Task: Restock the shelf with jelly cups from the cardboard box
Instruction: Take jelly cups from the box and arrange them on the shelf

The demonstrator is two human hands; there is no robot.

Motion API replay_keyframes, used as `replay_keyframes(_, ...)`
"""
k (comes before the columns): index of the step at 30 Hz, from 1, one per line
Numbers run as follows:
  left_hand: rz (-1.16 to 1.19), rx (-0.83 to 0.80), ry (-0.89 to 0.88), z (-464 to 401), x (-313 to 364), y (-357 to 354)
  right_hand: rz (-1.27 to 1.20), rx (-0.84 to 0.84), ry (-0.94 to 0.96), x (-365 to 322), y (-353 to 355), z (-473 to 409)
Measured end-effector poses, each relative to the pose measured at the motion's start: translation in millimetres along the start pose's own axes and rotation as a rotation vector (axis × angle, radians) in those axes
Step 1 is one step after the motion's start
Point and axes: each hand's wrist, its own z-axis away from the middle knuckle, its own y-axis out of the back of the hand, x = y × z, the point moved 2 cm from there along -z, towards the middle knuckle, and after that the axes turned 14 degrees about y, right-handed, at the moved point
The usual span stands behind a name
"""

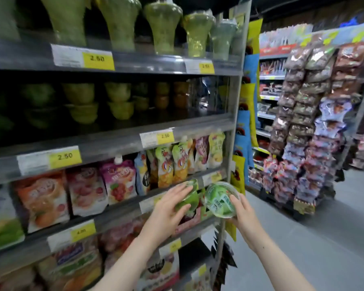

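My left hand (170, 206) holds a green jelly cup (188, 198) in front of the pouch shelf, its fingers wrapped over the cup's side. My right hand (243, 213) grips a second green jelly cup (220, 199) from below, its printed lid tilted toward me. The two cups are side by side, nearly touching. On the dark shelf (114, 141) above stand stacked green and orange jelly cups (82, 103), with free room in front of them. The cardboard box is out of view.
Tall green wrapped cups (162, 26) fill the top shelf. Fruit drink pouches (118, 179) line the shelves below. The shelf's metal upright (233, 131) stands right of my hands. Across the grey aisle floor (334, 238), a rack of hanging snack bags (307, 127).
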Motion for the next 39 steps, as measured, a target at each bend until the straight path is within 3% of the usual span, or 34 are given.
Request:
replay_keyframes(9,-0.104,0.379,-0.119,-19,94,111,-0.049,-0.253,0.203,-128,-51,-54)
replay_keyframes(14,-0.292,0.482,-0.109,-26,95,180,-0.094,-0.356,0.244,-160,-87,-70)
replay_keyframes(19,-0.444,0.565,0.009,-40,75,230,-0.131,-0.418,0.265,-166,-129,-84)
replay_keyframes(31,-0.486,0.382,0.141,-58,57,257,-0.229,-0.438,0.209,-157,-181,-94)
replay_keyframes(35,-0.51,0.449,0.235,-42,60,277,-0.215,-0.404,0.205,-158,-181,-96)
replay_keyframes(39,-0.63,0.423,0.172,-43,71,251,-0.194,-0.384,0.195,-161,-184,-94)
